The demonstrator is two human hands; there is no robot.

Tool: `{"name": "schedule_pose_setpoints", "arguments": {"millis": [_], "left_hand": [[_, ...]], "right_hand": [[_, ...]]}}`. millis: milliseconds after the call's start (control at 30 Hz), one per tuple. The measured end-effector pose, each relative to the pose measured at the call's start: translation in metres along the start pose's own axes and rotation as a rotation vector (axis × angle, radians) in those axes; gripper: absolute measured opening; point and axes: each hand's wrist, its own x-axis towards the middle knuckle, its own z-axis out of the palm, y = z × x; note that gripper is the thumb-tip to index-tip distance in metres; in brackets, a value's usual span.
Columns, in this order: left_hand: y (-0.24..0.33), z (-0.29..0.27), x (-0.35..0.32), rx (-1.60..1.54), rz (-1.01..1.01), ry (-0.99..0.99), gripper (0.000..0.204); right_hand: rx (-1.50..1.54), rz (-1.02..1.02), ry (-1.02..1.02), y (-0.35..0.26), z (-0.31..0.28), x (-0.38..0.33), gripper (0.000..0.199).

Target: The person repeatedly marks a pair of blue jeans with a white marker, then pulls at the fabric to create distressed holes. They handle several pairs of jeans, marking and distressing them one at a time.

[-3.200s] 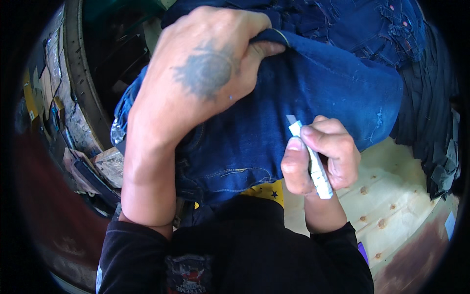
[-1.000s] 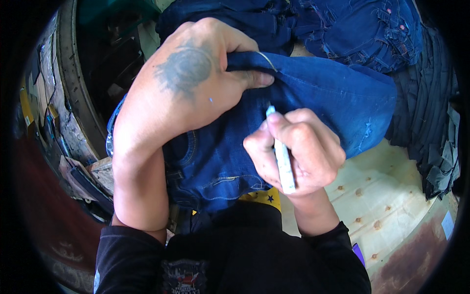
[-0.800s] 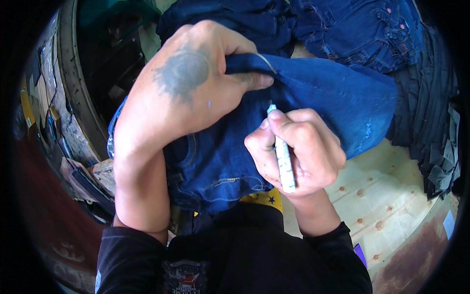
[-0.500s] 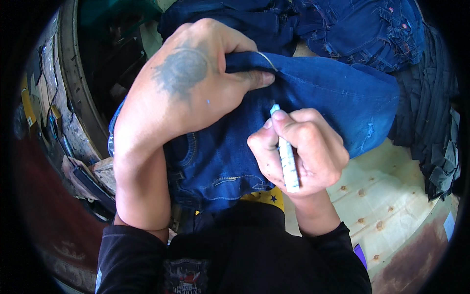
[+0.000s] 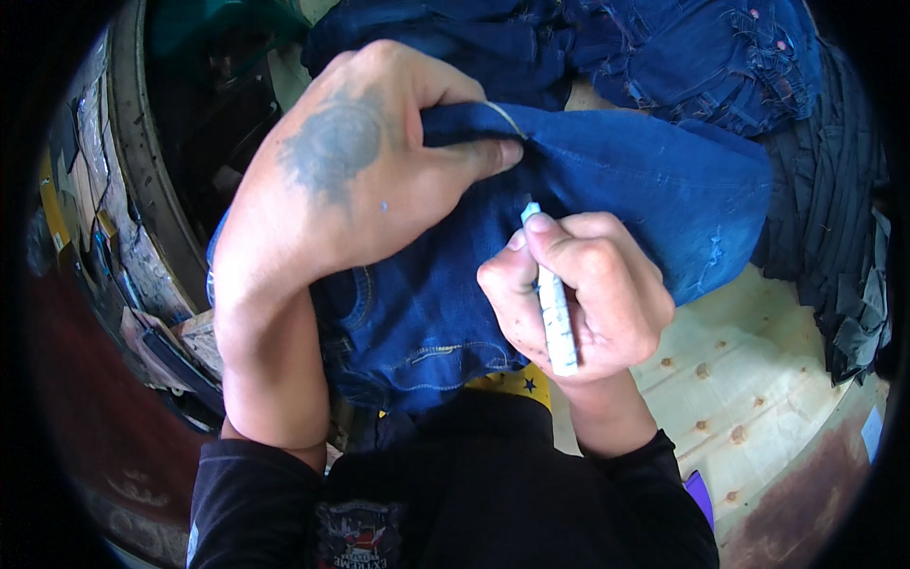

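A pair of dark blue jeans [image 5: 654,171] is stretched across in front of me, one leg reaching to the right. My left hand [image 5: 370,161] pinches a fold of its denim between thumb and fingers. Beside the thumb tip, a thin pale curved strip [image 5: 507,118] runs along the fold; its kind is unclear. In my right hand [image 5: 607,294] is a slim pen-like tool [image 5: 557,327] with a whitish wrapped body, a light blue end and a small dark tip. That tip points at the denim just below my left thumb; whether it touches cannot be seen. A small frayed patch [image 5: 715,251] shows on the leg.
More dark denim garments [image 5: 701,57] lie heaped at the far side. A pile of dark cloth [image 5: 829,209] hangs at the right. Pale wood board [image 5: 730,379] with brown knots lies below the jeans. A worn curved-looking edge [image 5: 142,142] stands at the left.
My left hand has shifted slightly left and down, drawing the pinched denim with it. The right hand and its tool have stayed almost in place.
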Motion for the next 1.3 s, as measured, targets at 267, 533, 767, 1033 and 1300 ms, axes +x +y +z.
{"name": "schedule_pose_setpoints", "arguments": {"millis": [267,533,767,1033,1300], "left_hand": [[0.0083,-0.0001,-0.0047,0.011,-0.033,0.041,0.023],[0.0023,-0.0004,-0.0013,-0.031,-0.056,-0.028,0.021],[0.0089,-0.0027,-0.0016,-0.036,-0.033,0.016,0.022],[0.0050,-0.0023,0.0025,-0.061,-0.083,-0.064,0.023],[0.0013,0.0013,-0.0031,-0.076,-0.034,0.001,0.021]], "right_hand": [[0.013,0.019,0.005,0.0000,-0.0011,-0.0004,0.030],[0.018,0.028,0.002,-0.0002,-0.0027,0.0003,0.028],[0.018,0.058,0.029,-0.0010,-0.0017,-0.0016,0.027],[0.031,-0.003,0.015,0.0024,-0.0036,0.0001,0.022],[0.058,-0.008,0.056,0.0067,-0.0028,-0.0049,0.023]]}}
